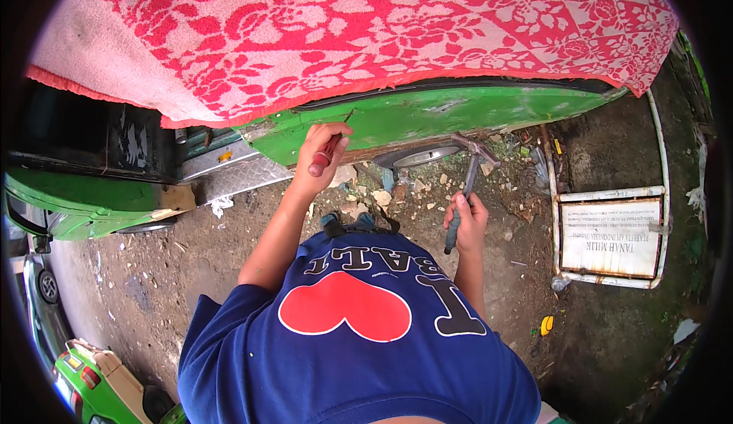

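Red-handled screwdriver (321, 164) is held in the left hand (310, 151) just in front of the green panel (374, 122), its thin shaft aimed toward the panel's face; whether the tip touches the metal cannot be told. Its handle is enclosed by curled fingers, with the rounded butt left exposed on the side away from the panel. A hammer (470, 177) is gripped in the right hand (471, 224), also in front of the panel; its dark handle is wrapped by the fingers, and its head is held out toward the panel's lower edge. A wheel (424, 156) is seen beneath that edge, near the hammer head. The panel's top is covered by a pink and red floral towel (427, 23). Beside one end of the panel, a metal tread plate (246, 176) is exposed; past the other end, a white-framed sign (609, 260) is seen. Rubble (382, 197) is scattered below the panel.
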A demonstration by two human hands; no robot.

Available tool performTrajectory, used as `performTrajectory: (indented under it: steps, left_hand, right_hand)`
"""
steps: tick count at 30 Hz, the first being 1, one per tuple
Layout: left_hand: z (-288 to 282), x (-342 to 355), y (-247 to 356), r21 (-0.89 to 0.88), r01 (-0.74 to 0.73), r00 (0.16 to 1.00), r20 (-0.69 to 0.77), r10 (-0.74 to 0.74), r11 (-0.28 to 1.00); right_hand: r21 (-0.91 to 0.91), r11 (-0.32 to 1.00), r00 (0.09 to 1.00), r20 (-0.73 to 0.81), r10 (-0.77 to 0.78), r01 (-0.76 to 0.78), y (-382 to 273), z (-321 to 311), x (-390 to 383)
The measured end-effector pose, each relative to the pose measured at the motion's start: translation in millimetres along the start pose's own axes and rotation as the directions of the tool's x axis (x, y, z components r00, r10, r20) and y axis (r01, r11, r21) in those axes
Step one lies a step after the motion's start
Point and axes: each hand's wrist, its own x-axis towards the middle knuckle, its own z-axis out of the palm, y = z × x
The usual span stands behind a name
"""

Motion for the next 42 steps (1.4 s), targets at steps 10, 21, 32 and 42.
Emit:
performTrajectory:
  steps: [10, 21, 32, 42]
  left_hand:
    - [-3, 24, -16, -0.203, 0.265, 0.959, -0.044, -0.28, 0.942]
    - [-5, 75, 19, 0.067, 0.183, 0.971, 0.142, -0.191, 0.981]
    - [1, 109, 18, 0.055, 0.18, 0.907, 0.377, -0.187, 0.982]
    - [28, 50, 32, 0.114, -0.14, 0.895, 0.44, 0.077, 0.984]
  right_hand:
    - [-0.008, 0.999, 0.997, 0.075, 0.034, -0.034, 8, -35, 8]
    - [0.032, 0.999, 0.997, 0.067, 0.04, -0.042, 5, -31, 2]
    - [0.019, 1.0, 0.999, 0.048, 0.015, -0.016, 3, -17, 3]
    - [0.025, 0.999, 0.999, 0.026, 0.027, -0.028, 3, -8, 5]
